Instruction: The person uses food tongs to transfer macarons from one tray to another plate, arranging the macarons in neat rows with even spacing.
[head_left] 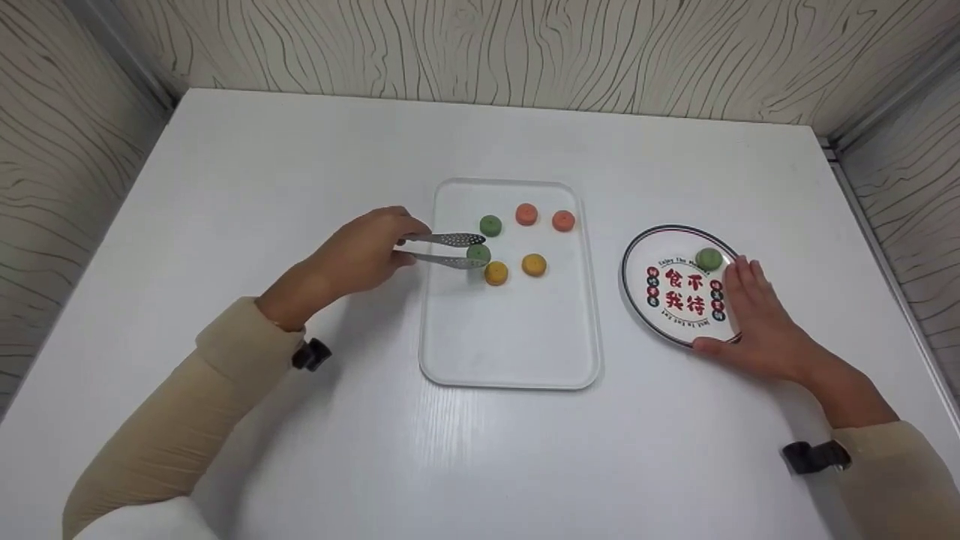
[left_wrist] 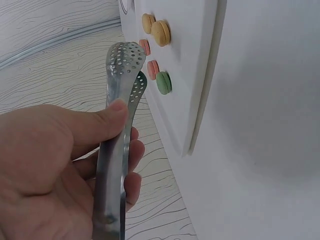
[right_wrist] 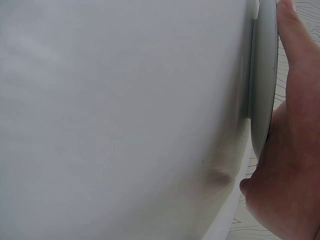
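My left hand (head_left: pixel 367 251) grips metal tongs (left_wrist: pixel 112 145) with perforated ends over the white tray (head_left: pixel 510 337). Between the tong ends in the head view is a green macaron (head_left: pixel 478 253); the left wrist view hides it behind the metal. Just beside the tips lies a yellow macaron (head_left: pixel 496 273). Another green macaron (head_left: pixel 490 225) sits a little farther back on the tray. At the right, my right hand (head_left: pixel 765 330) rests on the rim of a round plate (head_left: pixel 637 300), fingers extended along its edge. That plate carries a green macaron (head_left: pixel 709 259) near the fingertips.
A second yellow macaron (head_left: pixel 534 265) and two coral macarons, one nearer the middle (head_left: pixel 526 214) and one by the tray's right edge (head_left: pixel 563 220), share the tray. The white table (head_left: pixel 300 450) ends at wood-grain panels (head_left: pixel 480 52) behind.
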